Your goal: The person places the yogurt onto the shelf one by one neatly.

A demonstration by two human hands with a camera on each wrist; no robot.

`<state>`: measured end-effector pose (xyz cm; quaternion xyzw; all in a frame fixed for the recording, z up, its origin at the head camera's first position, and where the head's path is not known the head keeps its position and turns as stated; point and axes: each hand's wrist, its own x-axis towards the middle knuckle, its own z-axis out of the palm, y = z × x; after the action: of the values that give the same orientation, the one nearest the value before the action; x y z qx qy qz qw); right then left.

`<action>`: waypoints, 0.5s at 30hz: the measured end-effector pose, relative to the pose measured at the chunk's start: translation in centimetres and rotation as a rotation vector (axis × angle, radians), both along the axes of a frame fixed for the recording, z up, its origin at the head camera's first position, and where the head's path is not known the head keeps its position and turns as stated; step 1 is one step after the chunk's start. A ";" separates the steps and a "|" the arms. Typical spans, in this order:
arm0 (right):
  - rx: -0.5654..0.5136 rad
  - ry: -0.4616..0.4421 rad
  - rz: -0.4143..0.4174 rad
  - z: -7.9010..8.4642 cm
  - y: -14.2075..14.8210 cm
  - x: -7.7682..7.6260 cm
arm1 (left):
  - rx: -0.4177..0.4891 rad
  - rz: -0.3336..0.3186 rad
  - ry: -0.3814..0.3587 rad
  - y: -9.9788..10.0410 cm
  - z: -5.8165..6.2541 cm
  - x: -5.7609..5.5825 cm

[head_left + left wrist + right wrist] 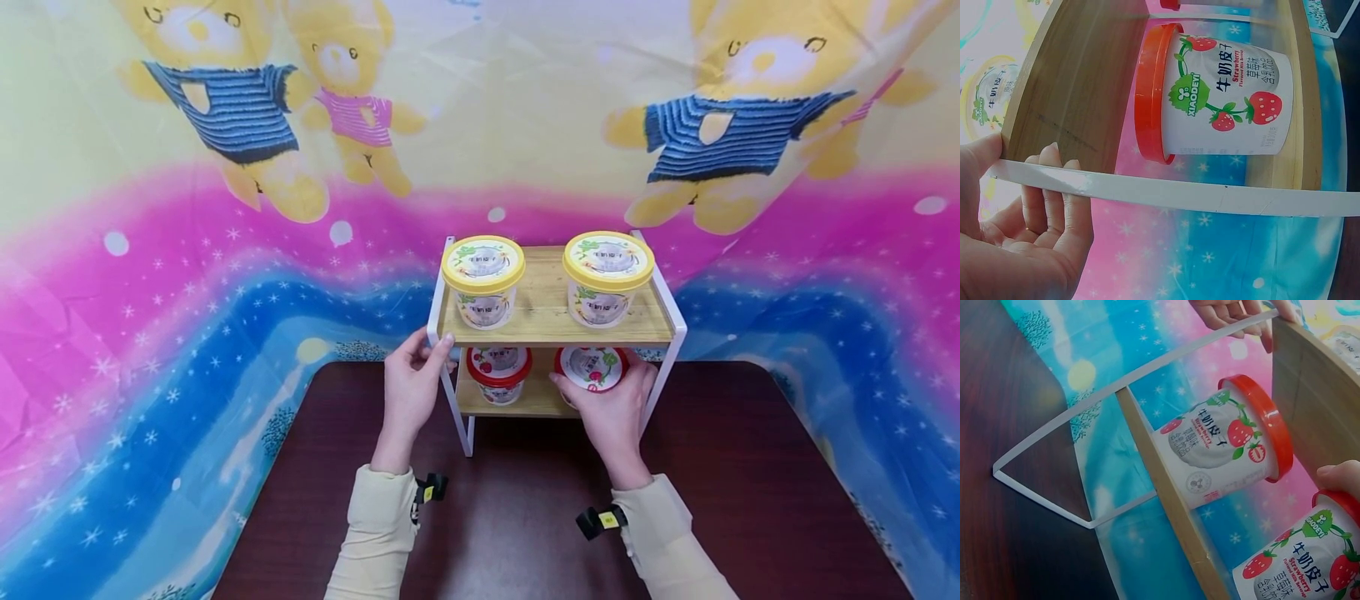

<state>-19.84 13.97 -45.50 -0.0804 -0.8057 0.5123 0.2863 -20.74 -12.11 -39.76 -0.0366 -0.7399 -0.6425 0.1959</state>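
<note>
A small two-tier shelf (pixel 551 317) has wooden boards and a white frame. At its left upper corner my left hand (pixel 411 387) grips the frame, thumb on the board edge and fingers around the white bar (pixel 1166 192). My right hand (pixel 617 417) holds a red-lidded strawberry milk tub (pixel 591 367) at the right of the lower board. In the right wrist view, the thumb (pixel 1341 478) lies on that tub's lid. Another red-lidded tub (pixel 1229 94) stands upright on the lower board's left side. Two yellow-lidded tubs, left (pixel 483 283) and right (pixel 607 279), stand on the top board.
The shelf stands on a dark brown table (pixel 510 517). Behind and beside it hangs a colourful cloth (pixel 480 150) printed with bears and snowflakes. Black straps (pixel 600 522) sit at both sleeve cuffs.
</note>
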 end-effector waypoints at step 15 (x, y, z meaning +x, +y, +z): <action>-0.027 -0.025 -0.008 -0.2 0.1 -0.7 | -0.001 -0.004 -0.007 0.0 0.0 0.0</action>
<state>-20.55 14.04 -45.71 -0.0941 -0.8020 0.5207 0.2771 -20.70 -12.13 -39.72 -0.0358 -0.7409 -0.6426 0.1920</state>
